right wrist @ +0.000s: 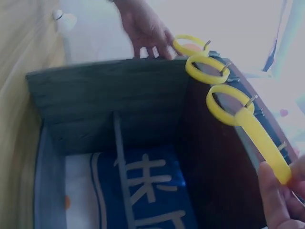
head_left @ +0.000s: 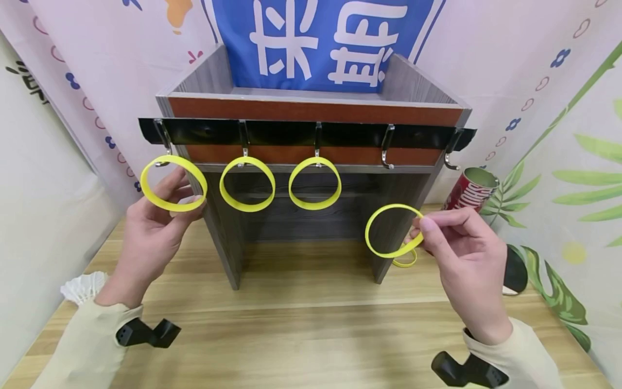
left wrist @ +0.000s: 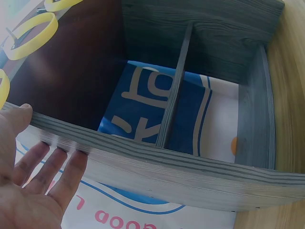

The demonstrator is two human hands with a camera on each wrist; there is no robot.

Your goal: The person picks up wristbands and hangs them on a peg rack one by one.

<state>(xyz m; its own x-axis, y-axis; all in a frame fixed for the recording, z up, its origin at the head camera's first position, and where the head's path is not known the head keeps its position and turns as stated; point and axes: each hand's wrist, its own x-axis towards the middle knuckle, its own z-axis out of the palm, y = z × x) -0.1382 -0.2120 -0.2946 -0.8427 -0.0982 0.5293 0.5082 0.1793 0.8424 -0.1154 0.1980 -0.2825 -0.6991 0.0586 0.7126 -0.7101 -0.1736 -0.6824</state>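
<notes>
Three yellow rings hang from a black hook rail: a left ring (head_left: 202, 180), a second ring (head_left: 272, 183) and a third ring (head_left: 339, 183). Between thumb and fingers my right hand (head_left: 468, 259) pinches another yellow ring (head_left: 369, 237), below the two bare hooks at the right end of the rail (head_left: 352, 136). My left hand (head_left: 153, 229) holds the left side panel of the grey wooden shelf (head_left: 221, 232), thumb at its front edge and fingers against the outer face (left wrist: 138, 160). The left ring overlaps those fingers in the head view.
Behind the right side panel another yellow ring (head_left: 405, 263) lies on the wooden table (head_left: 311, 324). A red can (head_left: 466, 189) stands to the right, with a dark rounded object (head_left: 515, 270) nearer. A white shuttlecock (head_left: 85, 286) is by the left wrist. Printed cloth hangs behind.
</notes>
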